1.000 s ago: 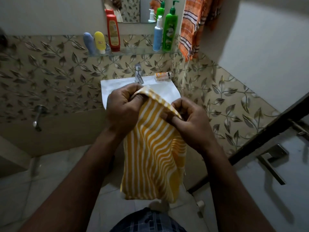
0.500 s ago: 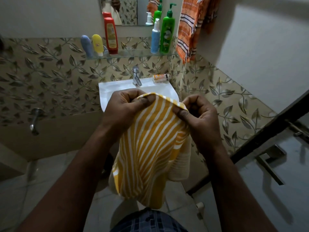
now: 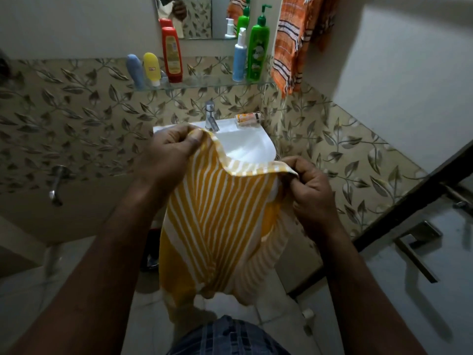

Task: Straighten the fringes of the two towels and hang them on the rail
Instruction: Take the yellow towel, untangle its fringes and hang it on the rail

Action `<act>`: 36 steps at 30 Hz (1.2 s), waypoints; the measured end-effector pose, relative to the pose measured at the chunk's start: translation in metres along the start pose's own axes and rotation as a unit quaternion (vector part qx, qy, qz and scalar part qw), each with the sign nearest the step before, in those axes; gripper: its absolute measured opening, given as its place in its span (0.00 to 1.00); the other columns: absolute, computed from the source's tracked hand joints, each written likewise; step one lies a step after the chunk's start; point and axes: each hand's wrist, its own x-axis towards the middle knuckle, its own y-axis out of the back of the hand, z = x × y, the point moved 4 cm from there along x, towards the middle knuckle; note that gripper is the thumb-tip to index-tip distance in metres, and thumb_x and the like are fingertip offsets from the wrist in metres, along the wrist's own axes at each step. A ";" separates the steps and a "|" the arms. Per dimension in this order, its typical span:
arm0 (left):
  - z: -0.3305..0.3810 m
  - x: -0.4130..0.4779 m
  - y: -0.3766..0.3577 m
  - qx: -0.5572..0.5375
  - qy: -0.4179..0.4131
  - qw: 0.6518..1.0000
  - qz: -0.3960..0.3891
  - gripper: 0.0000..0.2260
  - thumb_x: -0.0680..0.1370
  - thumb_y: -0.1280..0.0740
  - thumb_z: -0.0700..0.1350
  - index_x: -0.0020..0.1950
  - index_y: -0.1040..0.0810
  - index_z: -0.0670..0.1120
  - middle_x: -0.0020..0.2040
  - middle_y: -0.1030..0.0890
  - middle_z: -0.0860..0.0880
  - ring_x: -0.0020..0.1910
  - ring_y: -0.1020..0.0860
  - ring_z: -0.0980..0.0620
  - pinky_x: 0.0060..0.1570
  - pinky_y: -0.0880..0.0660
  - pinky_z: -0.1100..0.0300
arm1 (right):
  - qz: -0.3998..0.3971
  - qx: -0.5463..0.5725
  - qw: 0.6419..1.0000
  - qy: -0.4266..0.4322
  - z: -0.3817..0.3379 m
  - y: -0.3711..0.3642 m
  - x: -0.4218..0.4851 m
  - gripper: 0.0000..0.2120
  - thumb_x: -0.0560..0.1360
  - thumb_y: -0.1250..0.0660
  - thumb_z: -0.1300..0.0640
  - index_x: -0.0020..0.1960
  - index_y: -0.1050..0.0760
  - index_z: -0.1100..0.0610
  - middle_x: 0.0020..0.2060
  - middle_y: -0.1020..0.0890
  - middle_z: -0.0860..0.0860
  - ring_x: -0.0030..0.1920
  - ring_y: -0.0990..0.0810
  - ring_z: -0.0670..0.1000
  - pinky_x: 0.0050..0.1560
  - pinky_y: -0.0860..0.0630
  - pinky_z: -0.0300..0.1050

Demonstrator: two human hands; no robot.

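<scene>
A small bathroom with leaf-patterned tiles; a white sink (image 3: 252,149) with a tap (image 3: 211,116) stands against the far wall, under a glass shelf (image 3: 204,82) and a mirror.

The yellow towel (image 3: 217,221) hangs in front of the sink, held up by its top edge. The left hand (image 3: 169,152) pinches the left corner between thumb and curled fingers. The right hand (image 3: 309,185) pinches the right corner the same way, a little lower and nearer. The edge sags between them and the cloth below falls in folds. The orange towel (image 3: 291,47) already hangs at the far right, by the mirror; the rail itself cannot be made out.

To do this step well, I judge that the hands should draw apart until the top edge runs taut and level, then give the towel a light shake so the folds drop out. The loose ends can then be combed straight with the fingers before it goes up beside the orange one. The held edge looks like a plain hem; no fringe can be made out on it.

On the shelf stand a green bottle (image 3: 258,52), a red bottle (image 3: 172,53) and a yellow tube (image 3: 151,69). All carry labels, but the print is too blurred to read, as is that on the small box (image 3: 249,117) by the tap.
</scene>
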 end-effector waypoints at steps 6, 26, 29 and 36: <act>-0.003 -0.025 -0.058 0.017 -0.054 0.977 -0.207 0.18 0.70 0.21 0.60 0.53 0.17 0.51 0.40 0.19 0.50 0.38 0.20 0.54 0.40 0.24 0.55 | 0.002 -0.067 0.997 0.033 -0.029 -0.020 0.009 0.10 0.80 0.29 0.54 0.40 0.18 0.56 0.33 0.18 0.50 0.34 0.22 0.47 0.35 0.26 0.45; -0.003 -0.017 -0.005 -0.117 -0.052 0.979 0.157 0.12 0.84 0.33 0.46 0.40 0.21 0.50 0.32 0.25 0.55 0.31 0.26 0.58 0.30 0.29 0.64 | 0.117 -0.397 0.901 -0.126 0.072 0.047 -0.014 0.09 0.74 0.33 0.58 0.48 0.15 0.48 0.40 0.14 0.47 0.43 0.16 0.54 0.43 0.20 0.48; -0.010 -0.010 0.000 -0.058 -0.035 0.984 0.162 0.12 0.82 0.30 0.50 0.39 0.19 0.49 0.32 0.22 0.57 0.31 0.25 0.59 0.32 0.28 0.63 | 0.138 -0.317 0.930 -0.127 0.070 0.054 -0.012 0.13 0.75 0.34 0.64 0.45 0.16 0.47 0.39 0.14 0.43 0.44 0.15 0.49 0.48 0.17 0.51; -0.015 -0.027 -0.053 0.070 -0.031 0.981 -0.176 0.39 0.64 0.14 0.54 0.72 0.27 0.61 0.64 0.19 0.56 0.59 0.18 0.55 0.57 0.18 0.54 | -0.047 -0.081 0.995 0.031 0.001 0.003 -0.006 0.13 0.75 0.33 0.68 0.52 0.16 0.53 0.45 0.13 0.48 0.43 0.14 0.47 0.43 0.18 0.44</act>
